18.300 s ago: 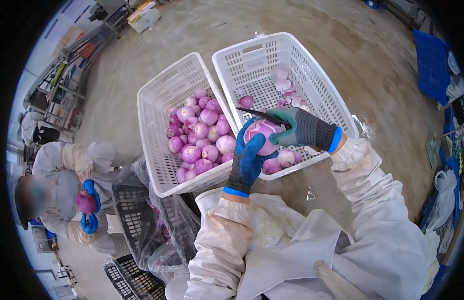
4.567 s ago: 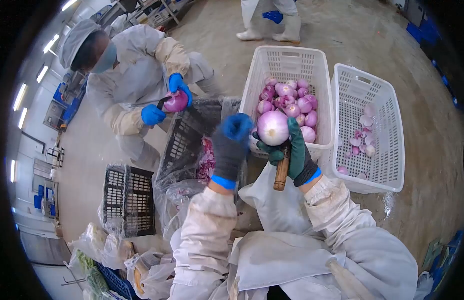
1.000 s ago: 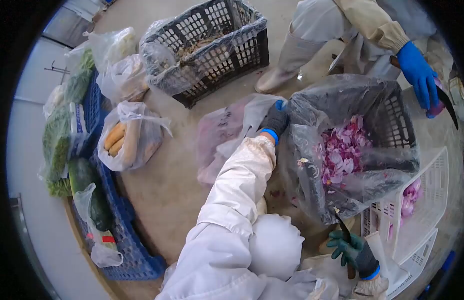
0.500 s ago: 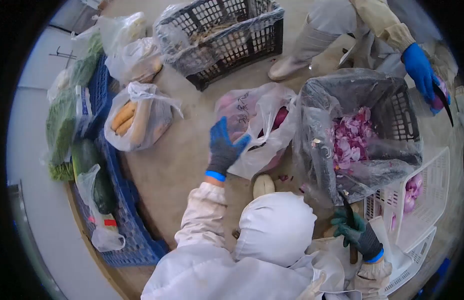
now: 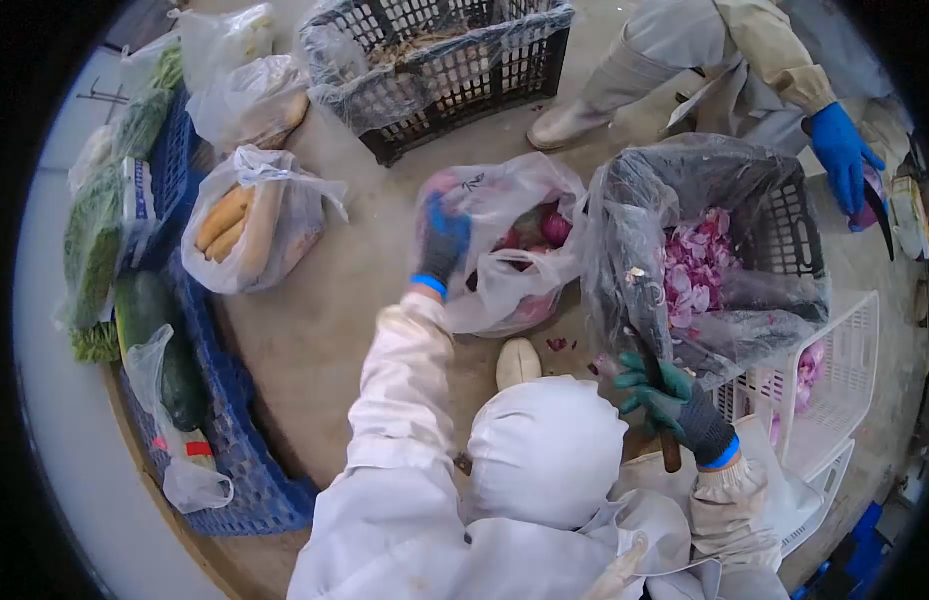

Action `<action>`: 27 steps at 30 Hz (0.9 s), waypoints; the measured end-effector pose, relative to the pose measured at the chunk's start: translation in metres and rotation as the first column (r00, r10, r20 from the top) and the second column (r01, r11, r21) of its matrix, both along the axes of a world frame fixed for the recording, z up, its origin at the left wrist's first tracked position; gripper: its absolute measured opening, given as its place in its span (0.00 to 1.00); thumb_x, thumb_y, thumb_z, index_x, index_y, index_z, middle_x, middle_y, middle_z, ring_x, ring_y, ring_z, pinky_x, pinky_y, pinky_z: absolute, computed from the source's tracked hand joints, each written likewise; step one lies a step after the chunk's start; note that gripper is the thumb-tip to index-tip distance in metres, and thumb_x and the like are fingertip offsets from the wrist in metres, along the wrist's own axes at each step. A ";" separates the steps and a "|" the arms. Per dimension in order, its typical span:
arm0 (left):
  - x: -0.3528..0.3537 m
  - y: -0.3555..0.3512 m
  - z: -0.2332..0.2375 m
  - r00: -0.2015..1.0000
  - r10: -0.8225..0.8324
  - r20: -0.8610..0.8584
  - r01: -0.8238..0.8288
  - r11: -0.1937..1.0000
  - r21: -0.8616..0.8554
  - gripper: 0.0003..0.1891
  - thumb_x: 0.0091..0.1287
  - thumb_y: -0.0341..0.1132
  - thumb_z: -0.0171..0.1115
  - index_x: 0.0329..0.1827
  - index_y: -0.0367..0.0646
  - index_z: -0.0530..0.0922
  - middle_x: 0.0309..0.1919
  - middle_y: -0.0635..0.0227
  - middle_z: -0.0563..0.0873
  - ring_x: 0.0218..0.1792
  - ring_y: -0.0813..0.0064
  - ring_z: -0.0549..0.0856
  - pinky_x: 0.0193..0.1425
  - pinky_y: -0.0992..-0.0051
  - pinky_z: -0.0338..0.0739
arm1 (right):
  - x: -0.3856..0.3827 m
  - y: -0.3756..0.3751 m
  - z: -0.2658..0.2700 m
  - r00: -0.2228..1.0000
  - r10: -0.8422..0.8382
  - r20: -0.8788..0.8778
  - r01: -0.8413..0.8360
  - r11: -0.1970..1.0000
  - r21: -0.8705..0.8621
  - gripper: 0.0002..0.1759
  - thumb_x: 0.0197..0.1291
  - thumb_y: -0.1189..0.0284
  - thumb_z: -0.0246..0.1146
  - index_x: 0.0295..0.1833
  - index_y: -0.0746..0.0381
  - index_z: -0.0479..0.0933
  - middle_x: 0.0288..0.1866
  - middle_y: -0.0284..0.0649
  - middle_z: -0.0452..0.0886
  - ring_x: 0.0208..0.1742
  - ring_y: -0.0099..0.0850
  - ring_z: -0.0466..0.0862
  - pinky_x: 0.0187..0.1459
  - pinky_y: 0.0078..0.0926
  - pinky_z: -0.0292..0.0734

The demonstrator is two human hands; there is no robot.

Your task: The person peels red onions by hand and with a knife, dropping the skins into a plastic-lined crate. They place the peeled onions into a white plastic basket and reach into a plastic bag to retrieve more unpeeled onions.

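Note:
My left hand (image 5: 443,246), in a blue and grey glove, is at the left side of a translucent plastic bag (image 5: 504,195). Its slightly blurred fingers are drawn together on the film. Through the bag's mouth red onions (image 5: 555,228) show. Lower right, my right hand (image 5: 684,408) wears a green and grey glove and holds a knife (image 5: 669,448), dark blade pointing up and left, handle below the palm. That hand is just in front of a black crate (image 5: 616,290) lined with clear plastic, where purple onion skins (image 5: 696,268) lie.
A co-worker's blue-gloved hand (image 5: 842,155) holds an onion and a knife at upper right. White baskets (image 5: 834,400) with onions stand at right. Another black crate (image 5: 464,90) is at the back. Left are a bag of orange-tan vegetables (image 5: 274,235) and a blue pallet (image 5: 254,470) with bagged greens.
My left hand has moved from above the bag onto its left side, fingers no longer spread. The bag's mouth gapes wider, showing more onions. My right hand has shifted up and left with the knife.

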State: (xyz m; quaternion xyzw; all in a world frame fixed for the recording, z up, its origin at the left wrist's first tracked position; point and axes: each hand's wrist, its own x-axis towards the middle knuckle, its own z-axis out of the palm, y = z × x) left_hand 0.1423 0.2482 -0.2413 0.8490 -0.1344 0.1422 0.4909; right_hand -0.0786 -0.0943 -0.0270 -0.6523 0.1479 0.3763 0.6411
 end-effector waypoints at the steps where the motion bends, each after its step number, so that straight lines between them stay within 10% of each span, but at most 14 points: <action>1: 0.021 0.030 -0.048 0.902 0.429 -0.043 -0.431 0.899 -0.074 0.28 0.59 0.38 0.65 0.60 0.33 0.71 0.61 0.50 0.73 0.62 0.53 0.71 0.69 0.60 0.61 | 0.001 0.003 -0.007 1.000 -0.008 0.000 0.008 0.998 0.061 0.26 0.66 0.76 0.53 0.70 0.63 0.62 0.53 0.36 0.80 0.44 0.24 0.81 0.38 0.21 0.78; 4: 0.050 0.068 0.016 0.672 0.725 0.151 -0.727 0.685 -0.053 0.24 0.65 0.37 0.62 0.60 0.33 0.72 0.58 0.54 0.77 0.58 0.58 0.75 0.65 0.64 0.67 | 0.003 0.010 0.000 0.986 -0.080 -0.149 0.097 0.989 0.111 0.28 0.66 0.72 0.56 0.71 0.64 0.61 0.55 0.39 0.79 0.48 0.27 0.82 0.47 0.23 0.77; 7: 0.032 0.039 0.085 0.989 0.018 -0.147 -0.082 0.891 -0.447 0.19 0.68 0.33 0.57 0.59 0.33 0.73 0.51 0.58 0.81 0.52 0.66 0.80 0.59 0.70 0.73 | -0.013 0.020 -0.016 0.966 -0.206 -0.159 0.236 0.952 0.197 0.29 0.66 0.68 0.57 0.70 0.66 0.61 0.58 0.42 0.78 0.51 0.30 0.82 0.50 0.25 0.77; 9: 0.021 -0.013 0.083 0.715 -0.614 -0.335 0.347 0.727 -0.593 0.17 0.69 0.33 0.56 0.58 0.35 0.75 0.53 0.61 0.81 0.51 0.70 0.80 0.56 0.70 0.76 | -0.027 0.024 -0.025 0.915 -0.332 -0.228 0.389 0.875 0.288 0.29 0.66 0.67 0.56 0.70 0.67 0.61 0.58 0.44 0.78 0.52 0.32 0.81 0.50 0.26 0.77; 10: 0.019 -0.009 0.090 0.912 -0.367 0.183 0.359 0.930 0.073 0.17 0.63 0.37 0.61 0.52 0.38 0.79 0.47 0.59 0.84 0.48 0.65 0.81 0.57 0.70 0.74 | -0.034 0.026 -0.029 0.914 -0.326 -0.240 0.390 0.869 0.304 0.30 0.66 0.67 0.56 0.70 0.66 0.61 0.59 0.44 0.77 0.53 0.32 0.80 0.51 0.27 0.76; 11: 0.020 -0.013 0.068 0.911 -0.370 0.181 0.363 0.929 0.074 0.17 0.63 0.37 0.61 0.52 0.38 0.79 0.47 0.59 0.84 0.48 0.65 0.81 0.57 0.70 0.74 | -0.039 0.026 -0.028 0.913 -0.329 -0.242 0.394 0.867 0.305 0.30 0.66 0.67 0.56 0.70 0.66 0.61 0.59 0.44 0.77 0.53 0.32 0.80 0.51 0.27 0.76; 13: 0.037 -0.014 -0.014 0.936 -0.277 -0.218 0.347 0.609 0.713 0.26 0.65 0.44 0.60 0.60 0.33 0.73 0.57 0.45 0.78 0.55 0.50 0.79 0.60 0.65 0.74 | -0.045 0.025 -0.023 0.881 -0.271 -0.388 0.396 0.870 0.293 0.30 0.66 0.67 0.56 0.71 0.66 0.60 0.59 0.43 0.77 0.54 0.32 0.80 0.51 0.26 0.76; 15: 0.085 0.031 -0.051 0.910 0.137 0.391 -0.310 0.851 0.425 0.25 0.61 0.43 0.61 0.57 0.34 0.75 0.49 0.44 0.82 0.49 0.44 0.80 0.54 0.58 0.76 | -0.047 0.026 -0.022 0.872 -0.288 -0.396 0.416 0.862 0.289 0.31 0.65 0.67 0.56 0.71 0.65 0.59 0.59 0.42 0.77 0.54 0.30 0.80 0.48 0.26 0.77; 18: 0.092 0.059 0.029 0.955 0.272 -0.120 -0.184 0.858 0.480 0.24 0.62 0.42 0.60 0.56 0.34 0.76 0.48 0.47 0.83 0.45 0.45 0.82 0.52 0.57 0.77 | -0.058 0.021 -0.028 0.858 -0.305 -0.414 0.437 0.856 0.276 0.31 0.63 0.69 0.55 0.71 0.66 0.60 0.60 0.41 0.77 0.52 0.27 0.79 0.48 0.23 0.74; 20: 0.088 0.058 0.078 0.435 -0.160 -0.886 -0.035 0.980 -0.194 0.23 0.62 0.42 0.60 0.55 0.34 0.76 0.48 0.50 0.84 0.46 0.47 0.82 0.52 0.59 0.77 | -0.066 0.021 -0.038 0.836 -0.277 -0.474 0.463 0.819 0.338 0.32 0.63 0.71 0.57 0.72 0.64 0.58 0.61 0.41 0.75 0.50 0.28 0.79 0.51 0.26 0.75; 21: 0.084 0.053 0.078 0.433 -0.158 -0.887 -0.033 0.981 -0.191 0.23 0.62 0.42 0.60 0.55 0.34 0.76 0.48 0.50 0.84 0.46 0.47 0.82 0.52 0.59 0.77 | -0.067 0.022 -0.038 0.835 -0.277 -0.476 0.466 0.817 0.340 0.32 0.63 0.71 0.57 0.72 0.64 0.58 0.61 0.41 0.75 0.50 0.28 0.79 0.51 0.26 0.75; 23: 0.076 0.025 0.073 0.336 -0.703 -0.627 0.638 0.660 -0.397 0.23 0.63 0.43 0.59 0.54 0.34 0.76 0.48 0.50 0.83 0.46 0.49 0.83 0.53 0.60 0.77 | -0.067 0.025 -0.035 0.825 -0.219 -0.521 0.464 0.789 0.402 0.32 0.63 0.72 0.58 0.72 0.64 0.59 0.58 0.40 0.75 0.48 0.27 0.78 0.51 0.25 0.75; 25: 0.077 -0.006 -0.006 0.557 -0.578 -0.596 0.815 0.241 0.527 0.22 0.67 0.45 0.56 0.56 0.38 0.76 0.53 0.51 0.82 0.53 0.53 0.82 0.57 0.67 0.76 | -0.075 0.028 -0.032 0.805 -0.276 -0.525 0.492 0.805 0.332 0.27 0.62 0.73 0.58 0.68 0.64 0.65 0.51 0.38 0.78 0.44 0.26 0.78 0.47 0.24 0.75; 27: 0.035 -0.072 0.034 0.749 0.057 -0.660 0.424 0.724 0.545 0.30 0.56 0.51 0.64 0.57 0.39 0.77 0.53 0.48 0.81 0.53 0.49 0.81 0.59 0.63 0.75 | -0.095 0.022 -0.043 0.812 -0.229 -0.536 0.431 0.855 0.288 0.22 0.62 0.73 0.59 0.62 0.64 0.69 0.46 0.38 0.79 0.42 0.25 0.79 0.44 0.25 0.76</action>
